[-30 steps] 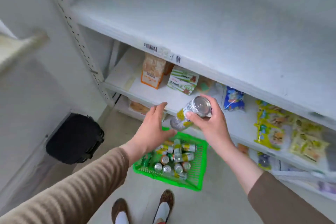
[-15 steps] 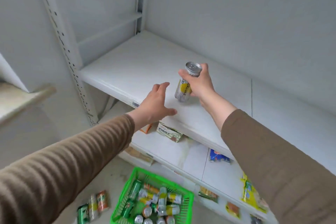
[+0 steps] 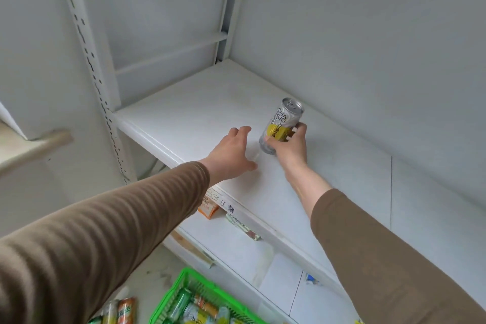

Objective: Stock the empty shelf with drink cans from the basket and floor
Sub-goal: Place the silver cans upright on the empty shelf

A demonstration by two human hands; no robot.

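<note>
From the head view, stocking had barely begun: the white metal shelf (image 3: 200,102) carried no can standing free on it. The right hand (image 3: 288,148) gripped a silver-and-yellow drink can (image 3: 282,126) low on its body, tilted, base at the shelf surface. Just left of the can, the left hand (image 3: 231,151) hovered, fingers loosely spread and holding nothing. Below the shelf, the green plastic basket (image 3: 184,287) held many cans; more loose cans (image 3: 118,310) lay on the floor beside it.
</note>
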